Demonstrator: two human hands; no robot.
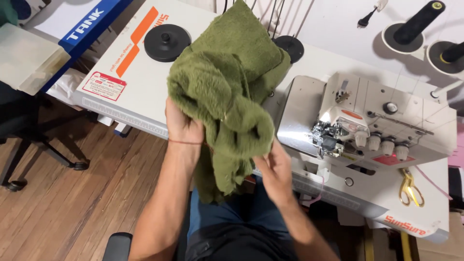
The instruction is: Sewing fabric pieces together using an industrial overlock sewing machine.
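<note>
Nearest me, the person's right hand (274, 170) pinches the lower fold of a fluffy green fabric (227, 82), fingers closed on it. The left hand (181, 126) grips the bundle's other edge, fingers wrapped tight. The fabric hangs bunched just left of the white overlock sewing machine (367, 121), its top draped on the white table (121, 63). Beyond the machine's right end lie gold scissors (410, 187). My guess: loose pile could catch in the machine's needle area if it swings right.
</note>
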